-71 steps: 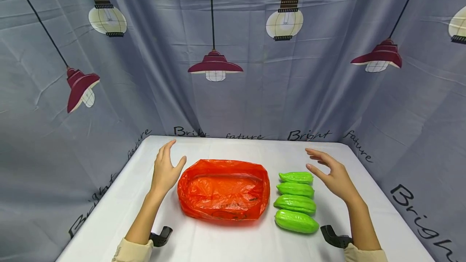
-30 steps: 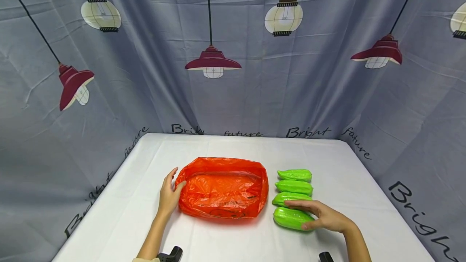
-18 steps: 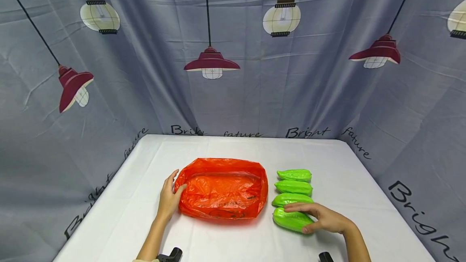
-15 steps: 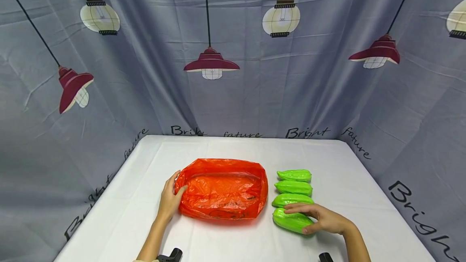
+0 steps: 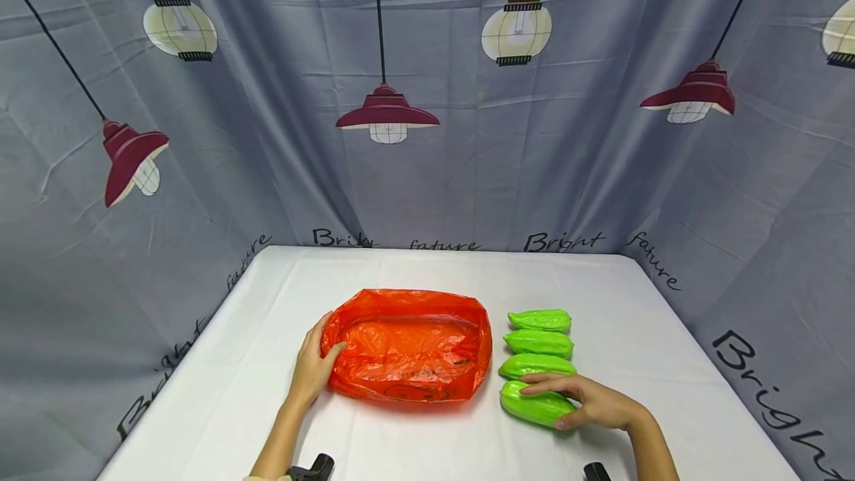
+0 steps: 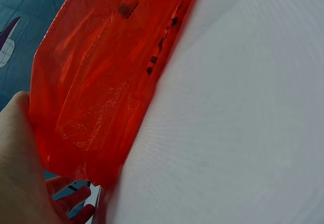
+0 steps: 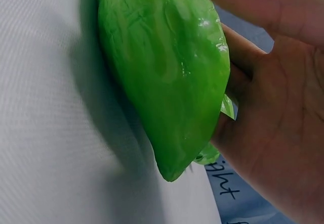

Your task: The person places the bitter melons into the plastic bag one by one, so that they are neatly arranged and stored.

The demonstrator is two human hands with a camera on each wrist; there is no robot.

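Note:
A red plastic bag [image 5: 407, 351] lies spread wide at its mouth on the white table. My left hand [image 5: 312, 366] holds its left rim, thumb over the inside and fingers along the outside. In the left wrist view the fingers [image 6: 71, 198] show past the bag's edge. To the right of the bag several bright green ridged gourds lie in a column. My right hand [image 5: 594, 401] grips the nearest gourd [image 5: 531, 403], thumb on the near side and fingers across the top. The right wrist view shows this gourd's tapered end [image 7: 172, 158] close over the tablecloth.
Behind the held gourd lie a second gourd [image 5: 534, 367], a third gourd [image 5: 538, 344] and the farthest gourd [image 5: 539, 320]. A white cloth covers the table [image 5: 401, 444]. Grey-blue curtains [image 5: 441, 184] with printed lamps stand around its back and sides.
Both hands have come down from above the table, the left to the bag's rim and the right to the nearest gourd. Over the last half second they have hardly moved.

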